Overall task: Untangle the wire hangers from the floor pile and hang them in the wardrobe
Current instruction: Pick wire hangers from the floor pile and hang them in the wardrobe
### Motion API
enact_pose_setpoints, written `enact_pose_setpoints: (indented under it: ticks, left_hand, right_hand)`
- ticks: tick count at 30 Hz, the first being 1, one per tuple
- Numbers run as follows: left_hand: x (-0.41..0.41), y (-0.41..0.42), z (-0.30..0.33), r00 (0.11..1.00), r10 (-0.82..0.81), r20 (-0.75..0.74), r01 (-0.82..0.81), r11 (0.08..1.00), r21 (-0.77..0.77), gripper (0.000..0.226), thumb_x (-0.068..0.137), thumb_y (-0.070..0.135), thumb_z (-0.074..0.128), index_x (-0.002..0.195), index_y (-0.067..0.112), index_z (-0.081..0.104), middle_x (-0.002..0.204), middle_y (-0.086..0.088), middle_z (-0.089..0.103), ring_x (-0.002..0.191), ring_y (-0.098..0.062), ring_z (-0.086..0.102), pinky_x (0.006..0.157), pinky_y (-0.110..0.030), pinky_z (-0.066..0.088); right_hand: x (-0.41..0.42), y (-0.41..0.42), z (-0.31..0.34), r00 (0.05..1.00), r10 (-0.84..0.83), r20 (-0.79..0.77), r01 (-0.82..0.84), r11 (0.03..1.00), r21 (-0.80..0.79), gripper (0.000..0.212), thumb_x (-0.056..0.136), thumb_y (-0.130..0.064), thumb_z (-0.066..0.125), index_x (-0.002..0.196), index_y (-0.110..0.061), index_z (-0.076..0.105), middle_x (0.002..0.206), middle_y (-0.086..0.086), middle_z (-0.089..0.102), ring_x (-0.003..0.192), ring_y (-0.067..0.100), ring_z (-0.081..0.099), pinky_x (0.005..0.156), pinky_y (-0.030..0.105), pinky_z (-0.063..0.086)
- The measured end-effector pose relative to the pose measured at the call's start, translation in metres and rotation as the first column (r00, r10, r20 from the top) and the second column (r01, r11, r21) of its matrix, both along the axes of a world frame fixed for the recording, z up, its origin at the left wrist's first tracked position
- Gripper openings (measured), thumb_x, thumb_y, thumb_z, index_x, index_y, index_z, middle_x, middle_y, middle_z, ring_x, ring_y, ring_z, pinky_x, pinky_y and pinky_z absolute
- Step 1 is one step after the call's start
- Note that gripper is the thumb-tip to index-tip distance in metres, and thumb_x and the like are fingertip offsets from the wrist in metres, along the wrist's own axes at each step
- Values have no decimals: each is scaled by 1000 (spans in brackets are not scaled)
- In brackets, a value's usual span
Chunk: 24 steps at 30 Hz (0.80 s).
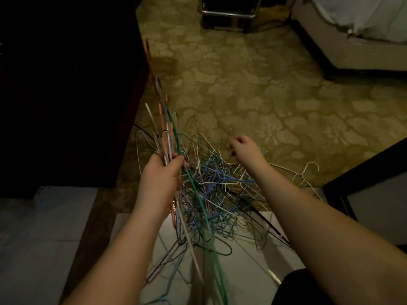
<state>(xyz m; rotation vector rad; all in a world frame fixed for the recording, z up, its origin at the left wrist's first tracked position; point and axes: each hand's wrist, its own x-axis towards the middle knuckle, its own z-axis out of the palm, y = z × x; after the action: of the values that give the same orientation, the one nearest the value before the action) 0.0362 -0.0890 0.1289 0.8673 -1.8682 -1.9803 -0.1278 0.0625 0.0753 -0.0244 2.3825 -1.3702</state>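
Roughly early stage, I judge: my left hand has fingers curled tight round a bundle of hangers already pulled free, their long wires sticking up past my fingertips toward the dark wardrobe at far left. Green one runs down below my palm. None are hung as far as I can see; the wardrobe inside is too dark to tell.

Just right of those fingers and under them, the floor pile is still a big knot, blue, white, black and green wires crossed over each other. Most of the job is left.

My right hand sits at the pile's far edge, fingers curled downward; they seem to pinch a thin wire, but it's blurred, cannot tell for sure. Right of it a white hanger lies loose, apart from the knot.

Surface: pile straddles pale tiles near me and a patterned olive carpet beyond my fingertips. Room dim. Chrome-framed stand far ahead, a bed base with white linen at far right, dark-framed panel beside my right forearm.
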Motion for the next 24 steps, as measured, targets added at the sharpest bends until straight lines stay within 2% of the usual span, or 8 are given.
enact_pose_setpoints:
  ticks: [2,4,6,9,12,15,21,24]
  left_hand:
    - [2,0,0,1000,17,-11,-17,1000,21,9,92,10,61,88,17,55,66,-1,55,44,-12,37,43,-27,35]
    - [4,0,-1,1000,18,-4,-18,1000,16,8,92,10,61,90,15,56,62,5,56,45,-13,37,41,-26,35]
    - [6,1,0,1000,12,12,-12,1000,9,6,92,10,60,95,12,56,53,11,55,44,-11,37,39,-23,35]
    - [6,3,-2,1000,2,31,-2,1000,-14,4,92,11,60,90,12,57,60,6,51,44,-12,38,44,-24,35]
    - [6,4,0,999,-5,42,6,999,-33,4,92,12,61,88,12,59,68,3,49,45,-12,39,48,-28,36]
    - [7,5,4,999,1,33,-1,1000,-27,2,93,11,60,93,11,58,67,3,50,48,-12,40,46,-26,37]
    - [7,8,8,999,9,36,-9,1000,-14,3,92,13,60,91,10,59,64,0,48,48,-18,41,46,-30,37]
    - [5,10,9,1000,14,24,-14,1000,-9,7,91,12,60,85,14,57,65,-4,49,46,-15,39,47,-30,36]
  right_hand:
    - [0,30,-49,976,186,116,-217,897,386,29,101,-29,44,116,-10,59,112,13,66,96,26,62,77,36,49]
    - [8,54,-86,860,364,357,-509,618,599,32,101,-27,45,123,-7,57,120,15,61,105,28,59,87,37,47]
    - [16,60,-102,739,440,511,-671,408,619,36,100,-26,46,132,-9,53,125,14,58,108,27,57,90,37,46]
    - [17,55,-110,686,522,507,-711,332,620,40,101,-21,45,140,-14,45,131,13,55,104,27,54,88,36,45]
    - [18,60,-120,618,531,580,-756,197,625,37,98,-19,46,134,-12,52,126,13,57,99,26,56,86,37,48]
    - [20,71,-127,594,498,632,-786,191,588,40,99,-18,48,139,-11,48,124,10,54,92,22,55,76,32,48]
    - [29,85,-142,527,448,723,-846,196,495,58,98,-35,56,147,-10,38,145,13,45,111,24,61,90,35,52]
    - [35,88,-153,507,417,754,-861,207,465,62,95,-37,59,147,-10,38,148,10,42,94,19,66,90,37,53]
